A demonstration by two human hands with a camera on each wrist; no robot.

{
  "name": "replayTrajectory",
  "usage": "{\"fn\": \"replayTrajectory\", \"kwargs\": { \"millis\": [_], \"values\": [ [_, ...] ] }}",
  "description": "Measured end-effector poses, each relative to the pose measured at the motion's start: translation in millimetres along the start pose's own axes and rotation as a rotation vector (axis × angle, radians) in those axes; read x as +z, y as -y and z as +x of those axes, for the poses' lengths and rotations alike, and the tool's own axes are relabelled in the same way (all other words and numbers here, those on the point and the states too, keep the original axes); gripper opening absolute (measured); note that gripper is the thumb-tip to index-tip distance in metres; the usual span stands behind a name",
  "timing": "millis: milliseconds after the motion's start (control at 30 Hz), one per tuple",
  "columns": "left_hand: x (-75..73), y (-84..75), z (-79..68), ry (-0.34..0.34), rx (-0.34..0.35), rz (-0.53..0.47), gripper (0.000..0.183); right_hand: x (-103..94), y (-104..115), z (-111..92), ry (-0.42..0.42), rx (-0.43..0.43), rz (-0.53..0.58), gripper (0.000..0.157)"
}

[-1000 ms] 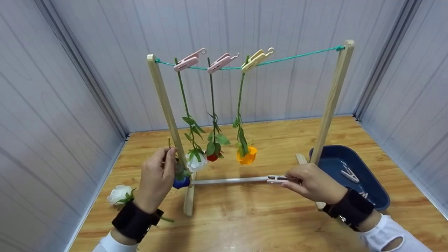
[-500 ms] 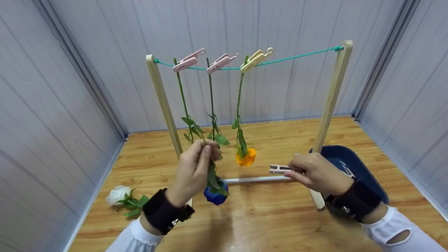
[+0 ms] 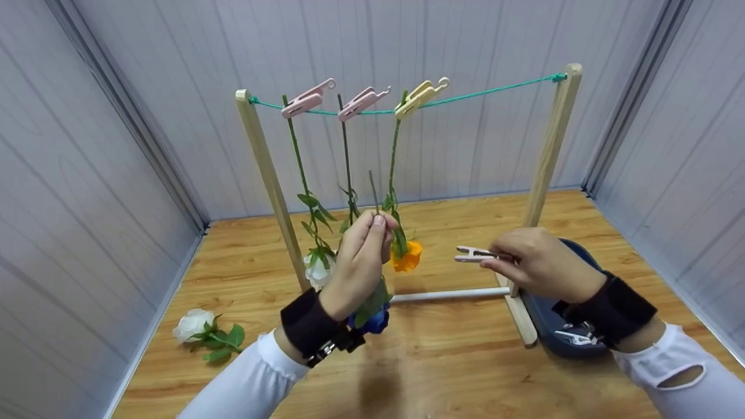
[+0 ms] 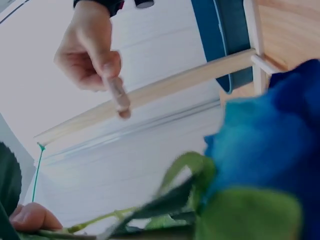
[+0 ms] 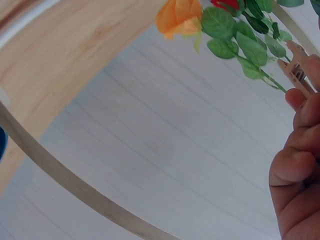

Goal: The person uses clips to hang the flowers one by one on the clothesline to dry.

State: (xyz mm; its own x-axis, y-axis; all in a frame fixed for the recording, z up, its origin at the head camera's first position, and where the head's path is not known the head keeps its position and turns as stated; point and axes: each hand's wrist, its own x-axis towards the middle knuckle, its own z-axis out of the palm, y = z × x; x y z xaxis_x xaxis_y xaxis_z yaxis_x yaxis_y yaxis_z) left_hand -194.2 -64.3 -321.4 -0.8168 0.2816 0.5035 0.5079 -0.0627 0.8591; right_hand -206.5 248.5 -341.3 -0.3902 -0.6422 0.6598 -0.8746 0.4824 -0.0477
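My left hand (image 3: 364, 256) pinches the stem of a blue rose (image 4: 270, 140), whose bloom hangs downward under the hand; the bare stem end points up above the fingers. Off to the right, my right hand (image 3: 532, 262) grips a light pink clothespin (image 3: 472, 254) that points left; it is also visible in the right wrist view. Behind the hands a green cord (image 3: 495, 90) carries two pink clothespins (image 3: 302, 103) and a yellow clothespin (image 3: 420, 100). These hold a white rose (image 3: 319, 270), a red rose (image 5: 227, 4) and an orange rose (image 3: 406, 257) upside down.
Wooden posts (image 3: 556, 145) hold up the cord, with a white bar (image 3: 454, 294) low between them. Another white rose (image 3: 195, 326) lies on the table at the left. A dark blue basin (image 3: 573, 346) with clothespins stands at the right, partly hidden by my right arm.
My left hand has carried the blue rose rightward and up from beside the left post to near the orange rose. My right hand has risen slightly and shifted right with the clothespin.
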Motion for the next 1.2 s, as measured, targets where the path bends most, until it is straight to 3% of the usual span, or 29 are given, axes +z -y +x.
{"fn": "replayTrajectory", "kwargs": {
  "millis": [133,267,333,500,767,1000,1200],
  "values": [
    [9.5,-1.5,9.6,0.010,0.002,0.010,0.028,-7.9,-3,11,-0.046,-0.052,-0.020,0.042],
    [19.7,0.1,21.4,0.015,0.024,0.013,0.028,-18.7,-6,23,-0.088,-0.074,-0.045,0.048],
    [25.2,1.7,28.0,0.014,0.028,0.015,0.028,-25.7,-7,29,-0.082,-0.063,-0.051,0.043],
    [41.1,5.9,47.9,0.007,0.053,0.043,0.028,-45.6,-7,45,-0.050,-0.017,-0.111,0.010],
    [59.8,6.2,74.4,0.013,0.080,0.154,0.030,-69.7,-8,72,-0.024,0.020,-0.175,0.008],
    [72.3,-1.1,94.0,0.043,0.067,0.136,0.031,-91.2,-9,95,-0.030,0.090,-0.205,0.004],
    [78.4,-5.2,109.9,0.038,0.052,0.142,0.031,-105.1,-8,112,-0.036,0.103,-0.242,0.012]
  ]
}}
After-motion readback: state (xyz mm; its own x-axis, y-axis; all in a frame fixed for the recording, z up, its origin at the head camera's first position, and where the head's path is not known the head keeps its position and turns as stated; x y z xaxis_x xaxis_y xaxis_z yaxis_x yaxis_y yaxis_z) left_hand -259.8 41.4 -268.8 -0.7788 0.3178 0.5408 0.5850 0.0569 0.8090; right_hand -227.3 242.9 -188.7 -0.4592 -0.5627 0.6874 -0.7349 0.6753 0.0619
